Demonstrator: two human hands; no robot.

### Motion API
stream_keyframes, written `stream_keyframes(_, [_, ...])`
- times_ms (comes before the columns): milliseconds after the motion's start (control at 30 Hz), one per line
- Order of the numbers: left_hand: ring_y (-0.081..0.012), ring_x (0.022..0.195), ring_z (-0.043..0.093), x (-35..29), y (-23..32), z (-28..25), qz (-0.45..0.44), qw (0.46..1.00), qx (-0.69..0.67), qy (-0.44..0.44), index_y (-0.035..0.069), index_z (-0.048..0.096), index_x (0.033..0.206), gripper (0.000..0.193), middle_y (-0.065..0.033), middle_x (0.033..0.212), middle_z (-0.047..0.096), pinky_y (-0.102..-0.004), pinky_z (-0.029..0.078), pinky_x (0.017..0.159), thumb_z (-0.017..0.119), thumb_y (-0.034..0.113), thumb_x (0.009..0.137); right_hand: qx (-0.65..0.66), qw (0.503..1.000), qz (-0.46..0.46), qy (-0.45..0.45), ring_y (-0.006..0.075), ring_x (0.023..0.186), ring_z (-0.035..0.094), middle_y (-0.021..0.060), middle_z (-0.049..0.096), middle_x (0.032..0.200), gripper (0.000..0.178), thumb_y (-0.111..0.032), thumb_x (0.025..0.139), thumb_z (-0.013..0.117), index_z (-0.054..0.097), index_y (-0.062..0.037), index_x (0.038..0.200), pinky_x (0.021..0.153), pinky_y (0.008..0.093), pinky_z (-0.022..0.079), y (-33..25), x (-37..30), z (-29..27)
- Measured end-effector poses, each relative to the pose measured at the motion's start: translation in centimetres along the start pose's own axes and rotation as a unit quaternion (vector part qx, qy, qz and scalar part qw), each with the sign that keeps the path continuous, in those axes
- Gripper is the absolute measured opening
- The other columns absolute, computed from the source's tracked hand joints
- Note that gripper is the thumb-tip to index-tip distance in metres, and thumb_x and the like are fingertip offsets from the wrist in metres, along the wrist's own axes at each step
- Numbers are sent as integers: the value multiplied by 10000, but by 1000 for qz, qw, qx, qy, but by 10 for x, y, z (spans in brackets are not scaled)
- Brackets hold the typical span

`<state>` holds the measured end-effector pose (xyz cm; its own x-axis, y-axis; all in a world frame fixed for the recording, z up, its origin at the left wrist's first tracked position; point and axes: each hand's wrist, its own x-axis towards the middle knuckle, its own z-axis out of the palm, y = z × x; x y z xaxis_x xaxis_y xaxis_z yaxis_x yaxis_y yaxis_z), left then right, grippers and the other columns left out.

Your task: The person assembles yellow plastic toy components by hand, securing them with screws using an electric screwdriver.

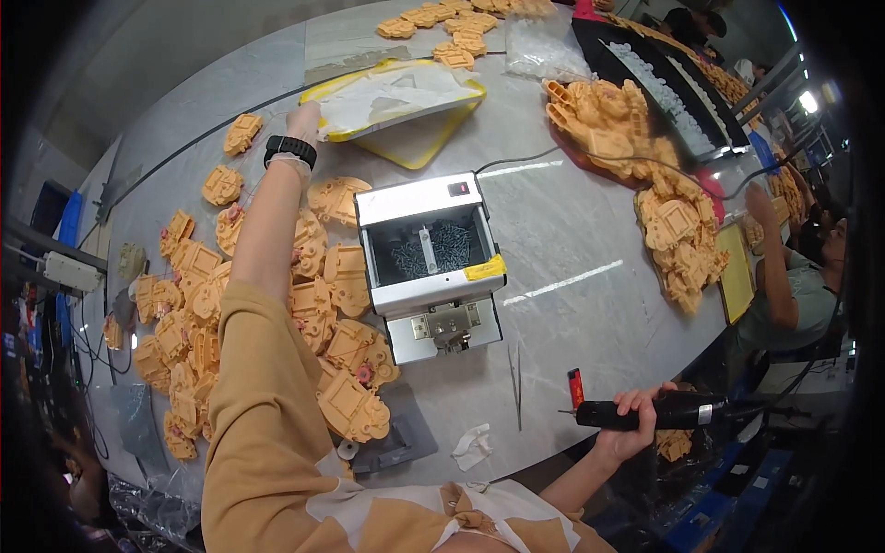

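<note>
My left hand (305, 122), its wrist in a black watch, grips the left corner of a yellow-rimmed tray (396, 100) lined with torn white sheet. The tray is tilted up over a second yellow-edged tray (429, 147). A black electric screwdriver (604, 415) is held in my right hand (636, 426), its bit pointing left beyond the table's near edge. Between my arms stands a silver screw feeder (419, 198), its open bin full of small dark screws (438, 249). Orange plastic housings (355, 405) lie heaped around my left forearm.
Tweezers (516, 392), a white scrap (473, 447) and a grey block (401, 447) lie near the front edge. A big pile of orange parts (678, 230) stands at right, by black bins (654, 88). A co-worker (797, 295) sits at far right. A cable (636, 158) crosses the table.
</note>
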<state>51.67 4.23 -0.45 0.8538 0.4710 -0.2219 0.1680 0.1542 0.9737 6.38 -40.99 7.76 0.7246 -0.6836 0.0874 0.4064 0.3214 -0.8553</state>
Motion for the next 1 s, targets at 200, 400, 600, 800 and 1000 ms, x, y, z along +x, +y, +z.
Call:
stream_keyframes(200, [-239,880,602,-40,-19,27,-15,985,-169,9,-73,423,1140,385,-166,1046,560,-293,512,651,423,30,770,6,1000,5,-25,117,504,428,16,417,637,400,-55,767,512,357,-66,1135,557,275,381,15,5,7])
stream_keyframes(400, [-233,752,593,-12,-46,36,-19,974,192,120,-81,466,1073,432,-157,961,569,-296,491,550,563,-6,658,2,999,19,-31,117,510,434,14,413,643,410,-52,764,515,362,-68,1144,562,276,383,21,5,5])
stream_keyframes(600, [-152,591,496,-50,-18,53,-89,996,33,7,16,494,862,215,-65,732,492,-249,435,478,531,-15,652,14,999,29,17,127,492,428,26,407,641,435,-27,705,520,360,-58,1108,545,289,390,22,3,12])
stream_keyframes(800, [-253,803,565,-42,6,34,-180,945,-246,-116,45,470,751,129,-83,795,548,-386,496,759,459,29,624,26,999,19,28,131,490,427,26,413,647,430,-29,698,521,372,-51,1101,539,289,382,19,3,9])
stream_keyframes(1000, [-288,942,544,-124,91,44,-33,948,-211,-237,-52,430,1004,357,-131,1008,529,-444,467,871,387,-49,649,25,998,3,52,128,481,429,24,395,630,420,-46,726,525,378,-59,1119,528,284,385,13,6,-15])
